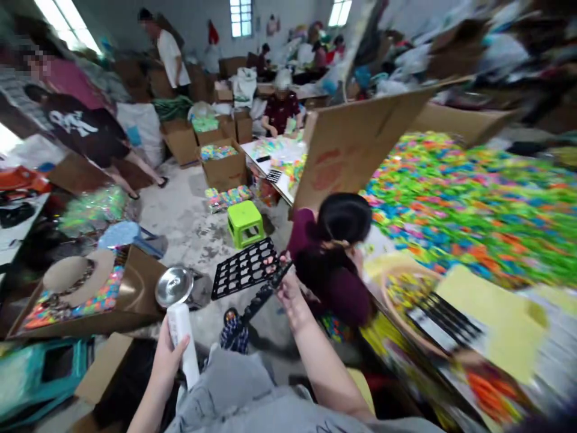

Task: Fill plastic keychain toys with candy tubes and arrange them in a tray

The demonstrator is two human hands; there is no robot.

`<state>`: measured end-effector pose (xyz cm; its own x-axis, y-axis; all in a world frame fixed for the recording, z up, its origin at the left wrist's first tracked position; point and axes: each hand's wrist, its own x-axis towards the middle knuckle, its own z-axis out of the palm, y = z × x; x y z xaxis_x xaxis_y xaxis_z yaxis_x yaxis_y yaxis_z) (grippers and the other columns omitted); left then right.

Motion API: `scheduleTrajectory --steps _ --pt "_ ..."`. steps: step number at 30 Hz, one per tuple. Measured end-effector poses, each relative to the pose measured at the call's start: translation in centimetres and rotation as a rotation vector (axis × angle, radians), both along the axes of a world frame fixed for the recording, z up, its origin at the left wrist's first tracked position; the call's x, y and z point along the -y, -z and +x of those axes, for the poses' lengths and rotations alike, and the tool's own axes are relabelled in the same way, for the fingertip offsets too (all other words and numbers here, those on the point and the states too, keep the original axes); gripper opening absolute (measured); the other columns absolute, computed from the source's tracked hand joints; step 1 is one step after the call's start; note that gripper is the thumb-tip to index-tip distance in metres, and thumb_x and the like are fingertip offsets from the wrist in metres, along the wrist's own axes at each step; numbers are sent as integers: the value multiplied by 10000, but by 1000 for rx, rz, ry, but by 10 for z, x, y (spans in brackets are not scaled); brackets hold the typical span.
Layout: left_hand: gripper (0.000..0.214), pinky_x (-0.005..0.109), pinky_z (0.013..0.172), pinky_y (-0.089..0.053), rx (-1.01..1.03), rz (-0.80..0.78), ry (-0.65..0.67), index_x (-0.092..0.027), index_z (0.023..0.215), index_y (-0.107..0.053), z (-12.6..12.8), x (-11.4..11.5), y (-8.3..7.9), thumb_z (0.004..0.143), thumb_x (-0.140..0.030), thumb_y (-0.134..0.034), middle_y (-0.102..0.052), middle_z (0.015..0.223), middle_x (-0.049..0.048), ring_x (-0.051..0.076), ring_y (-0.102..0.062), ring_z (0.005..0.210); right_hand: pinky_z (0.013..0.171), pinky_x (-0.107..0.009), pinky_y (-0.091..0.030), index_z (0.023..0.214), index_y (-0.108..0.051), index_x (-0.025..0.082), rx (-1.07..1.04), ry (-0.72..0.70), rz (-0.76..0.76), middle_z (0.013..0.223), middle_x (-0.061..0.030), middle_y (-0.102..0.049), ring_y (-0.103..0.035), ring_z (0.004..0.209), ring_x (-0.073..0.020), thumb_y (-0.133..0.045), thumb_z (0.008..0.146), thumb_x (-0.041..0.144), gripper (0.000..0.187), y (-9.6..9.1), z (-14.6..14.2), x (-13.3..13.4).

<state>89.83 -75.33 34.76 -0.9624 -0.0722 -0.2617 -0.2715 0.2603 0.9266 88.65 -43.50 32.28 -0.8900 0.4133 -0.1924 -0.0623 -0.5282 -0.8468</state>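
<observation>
My left hand [167, 359] is wrapped round a white cylindrical bottle [184, 340] held upright near my lap. My right hand [285, 282] is stretched forward and pinches the edge of two black perforated plastic trays [243, 269], one fanned flat and one hanging edge-on below it. Right in front of that hand a person in a maroon top [336, 264] with dark tied hair sits with their back to me at a table.
A huge heap of small coloured plastic pieces [469, 198] fills the table at right behind a cardboard wall [356, 141]. A basket of pieces [406, 294], yellow sheets, a green stool [244, 222], a metal bowl [174, 286] and open cartons lie around. Several other people work further back.
</observation>
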Motion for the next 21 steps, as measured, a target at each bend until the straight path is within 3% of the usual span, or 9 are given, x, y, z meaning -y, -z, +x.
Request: scheduleTrajectory --steps 4,7,9,14,21 --pt "929 431 1116 -289 25 -83 -130 -129 1383 -303 -112 22 12 616 -489 -685 -413 1400 187 352 -363 1329 537 -250 -473 894 -596 261 -11 -183 -183 825 -1 -683 -625 672 -167 -792 449 366 497 47 -146 21" --pt "932 481 1104 -293 27 -121 -174 -146 1365 -330 -186 25 7 587 -506 -694 -454 1348 177 375 -398 1296 733 -336 -510 855 -615 225 76 -155 -180 800 -1 -692 -645 747 -191 -798 444 301 456 68 -231 22" --pt "881 507 1092 -299 18 -163 -186 -151 1340 -367 -229 17 2 605 -530 -670 -500 1284 159 379 -421 1271 773 -354 -505 831 -627 207 147 -93 -182 794 -9 -701 -650 760 -199 -805 439 283 437 79 -275 9" --pt "820 497 1000 -403 54 -239 -203 -140 1256 -430 -338 -29 0 591 -561 -661 -561 1119 129 363 -519 1131 708 -352 -517 871 -650 185 319 128 -48 788 -35 -713 -659 732 -211 -811 465 343 464 106 -361 -59" --pt "764 416 822 -482 31 -208 -220 -147 1152 -464 -523 -126 11 553 -571 -677 -555 928 63 270 -569 874 609 -305 -486 827 -670 164 429 353 92 786 -43 -707 -635 705 -200 -809 415 318 461 136 -481 -184"
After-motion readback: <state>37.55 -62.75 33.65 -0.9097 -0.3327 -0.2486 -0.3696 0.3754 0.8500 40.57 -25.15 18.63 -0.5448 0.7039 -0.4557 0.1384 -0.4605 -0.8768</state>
